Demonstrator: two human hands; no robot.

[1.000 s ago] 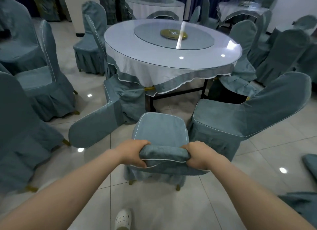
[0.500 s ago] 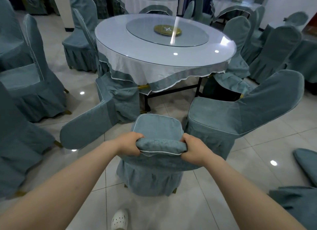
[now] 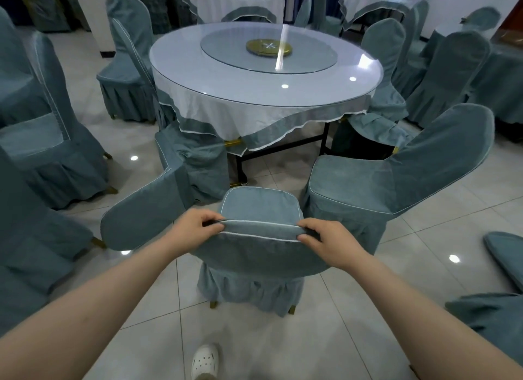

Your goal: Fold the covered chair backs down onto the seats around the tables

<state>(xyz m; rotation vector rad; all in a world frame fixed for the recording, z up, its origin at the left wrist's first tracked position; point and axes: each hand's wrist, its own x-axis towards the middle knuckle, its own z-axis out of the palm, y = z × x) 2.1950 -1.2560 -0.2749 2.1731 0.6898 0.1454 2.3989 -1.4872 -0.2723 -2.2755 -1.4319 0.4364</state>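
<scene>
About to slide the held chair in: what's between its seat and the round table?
Head view: only bare floor tiles between the chair seat and the round table, up to its black leg frame.

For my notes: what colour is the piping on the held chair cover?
White piping on grey-blue chair cover; head view.

light: cool, dim-ish | glare: ceiling spots on floor (image 3: 134,158) + glass tabletop (image 3: 352,79) | edges: fisheye bend | far bg maybe soft
</scene>
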